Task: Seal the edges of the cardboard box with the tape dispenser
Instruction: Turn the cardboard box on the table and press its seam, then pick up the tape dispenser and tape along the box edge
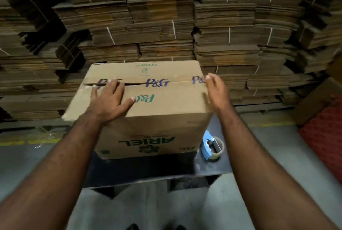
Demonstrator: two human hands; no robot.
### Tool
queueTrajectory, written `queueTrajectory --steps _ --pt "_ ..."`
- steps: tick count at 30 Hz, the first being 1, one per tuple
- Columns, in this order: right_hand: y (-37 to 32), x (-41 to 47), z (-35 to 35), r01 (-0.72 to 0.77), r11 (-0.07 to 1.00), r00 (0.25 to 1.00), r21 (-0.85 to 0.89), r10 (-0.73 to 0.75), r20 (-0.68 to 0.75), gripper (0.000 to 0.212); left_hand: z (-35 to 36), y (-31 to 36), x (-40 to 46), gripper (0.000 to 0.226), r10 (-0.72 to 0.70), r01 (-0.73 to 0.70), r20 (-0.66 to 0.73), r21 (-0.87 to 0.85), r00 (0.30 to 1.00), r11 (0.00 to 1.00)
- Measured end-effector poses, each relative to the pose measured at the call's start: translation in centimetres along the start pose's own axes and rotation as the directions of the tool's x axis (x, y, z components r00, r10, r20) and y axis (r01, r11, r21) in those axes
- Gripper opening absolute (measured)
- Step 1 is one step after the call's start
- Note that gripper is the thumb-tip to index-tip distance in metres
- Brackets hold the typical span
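Left hand: our left hand (pixel 109 98) lies flat on top of the cardboard box (pixel 148 111), fingers spread and straight, fingertips reaching the centre seam; it grasps nothing and, we judge, pins the flaps shut.
Right hand: our right hand (pixel 215 91) stands on edge at the box's right top corner, fingers straight and together, released; we cannot tell whether it touches the cardboard or hovers just beside it. We judge it is there to square or steady the box.
Box: under and between our hands, standing on the dark surface (pixel 148 170); the seam (pixel 133 84) gapes as a dark slit beside the left fingertips, though printed tape already crosses it.
Tape dispenser: the blue tape dispenser (pixel 212 146) rests on the surface below our right forearm, just beside the box's near right corner, held by neither hand, within easy reach, we judge.
Beyond: bundled flat cartons (pixel 166 26) are stacked past the box.
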State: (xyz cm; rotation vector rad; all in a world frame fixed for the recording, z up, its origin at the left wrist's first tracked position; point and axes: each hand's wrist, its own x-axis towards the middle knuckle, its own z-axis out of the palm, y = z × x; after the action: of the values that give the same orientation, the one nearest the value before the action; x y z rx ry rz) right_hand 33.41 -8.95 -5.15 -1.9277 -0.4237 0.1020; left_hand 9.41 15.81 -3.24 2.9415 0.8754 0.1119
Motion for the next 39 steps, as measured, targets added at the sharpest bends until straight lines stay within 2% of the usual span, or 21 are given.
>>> queueTrajectory --steps 1,3,6,8,10,14,17,19,22,23,26,29,31,33,34,35,37,38,39 --pt "1.2 -0.6 -0.7 -0.052 0.998 0.996 0.038 0.055 -0.072 0.048 0.1 2.0 0.0 0.102 0.072 -0.072 0.028 -0.019 0.997 0.997" --pt "4.8 -2.3 -1.9 -0.144 0.986 0.981 -0.078 0.133 -0.14 0.038 0.3 6.5 0.4 0.107 0.21 -0.207 0.083 -0.046 0.974 0.977" --pt "11.0 -6.0 -2.2 -0.237 0.885 0.97 -0.4 0.241 -0.04 0.02 1.2 13.1 1.4 0.114 0.352 -0.351 0.072 -0.026 0.933 0.936" --pt "14.3 -7.9 -1.5 -0.216 0.818 0.942 -0.533 0.318 0.106 0.027 1.9 16.2 2.1 0.12 0.374 -0.374 0.049 0.005 0.926 0.927" --pt "16.8 -9.0 -0.3 -0.166 0.791 0.918 -0.588 0.342 0.202 0.037 2.5 17.7 2.6 0.126 0.357 -0.36 0.062 0.041 0.932 0.932" --pt "19.6 -9.3 1.9 -0.157 0.783 0.923 -0.601 0.334 0.193 0.049 3.1 17.8 2.8 0.131 0.331 -0.333 0.051 0.058 0.942 0.941" --pt "20.9 -8.9 2.9 -0.224 0.786 0.893 -0.577 0.402 0.201 0.061 3.4 17.6 2.5 0.132 0.357 -0.352 -0.036 0.097 0.934 0.931" --pt "21.0 -8.6 3.1 -0.295 0.774 0.874 -0.56 0.456 0.17 0.068 3.5 17.5 2.6 0.139 0.339 -0.337 -0.012 0.08 0.941 0.938" --pt "20.2 -7.4 1.9 -0.338 0.804 0.891 -0.489 0.44 0.108 0.067 3.4 17.5 3.1 0.141 0.294 -0.295 0.061 0.012 0.954 0.955" --pt "19.8 -6.9 1.1 -0.372 0.826 0.892 -0.424 0.445 0.085 0.067 3.5 17.6 3.3 0.138 0.284 -0.284 0.07 -0.006 0.956 0.959" --pt "18.2 -4.8 -1.8 -0.46 0.885 0.882 -0.073 0.465 0.074 0.072 3.3 17.8 3.6 0.133 0.239 -0.235 0.117 -0.05 0.964 0.971" --pt "13.6 -2.8 -4.9 -0.332 0.931 0.943 0.154 0.323 0.078 0.076 2.8 17.9 3.7 0.127 0.214 -0.203 0.158 -0.084 0.964 0.976" --pt "9.0 -1.7 -6.9 -0.196 0.955 0.98 0.221 0.195 0.026 0.069 1.8 18.0 3.3 0.109 0.212 -0.189 0.123 -0.177 0.97 0.966" --pt "4.0 -1.2 -8.3 -0.056 0.97 0.998 0.235 0.062 -0.019 0.064 0.5 17.9 2.8 0.079 0.187 -0.151 0.053 -0.401 0.981 0.904" --pt "1.5 -1.1 -8.8 0.018 0.976 1.0 0.215 -0.014 -0.021 0.065 -0.2 17.7 2.7 0.069 0.159 -0.117 0.033 -0.537 0.987 0.836" --pt "-0.8 -1.1 -8.9 0.087 0.983 0.996 0.164 -0.086 -0.012 0.066 -0.9 17.3 2.5 0.062 0.12 -0.068 0.03 -0.678 0.992 0.732" --pt "-5.3 -1.6 -8.2 0.228 0.972 0.973 0.048 -0.23 0.024 0.068 -2.8 16.3 2.0 0.058 0.024 0.022 0.035 -0.907 0.999 0.42" --pt "-7.1 -1.9 -7.4 0.291 0.957 0.956 -0.001 -0.291 0.047 0.067 -3.9 15.7 1.8 0.059 -0.026 0.039 0.033 -0.958 0.999 0.285" --pt "-8.7 -2.3 -6.4 0.353 0.935 0.934 -0.036 -0.35 0.074 0.066 -5.2 15.0 1.5 0.061 -0.069 0.041 0.028 -0.979 0.997 0.199"
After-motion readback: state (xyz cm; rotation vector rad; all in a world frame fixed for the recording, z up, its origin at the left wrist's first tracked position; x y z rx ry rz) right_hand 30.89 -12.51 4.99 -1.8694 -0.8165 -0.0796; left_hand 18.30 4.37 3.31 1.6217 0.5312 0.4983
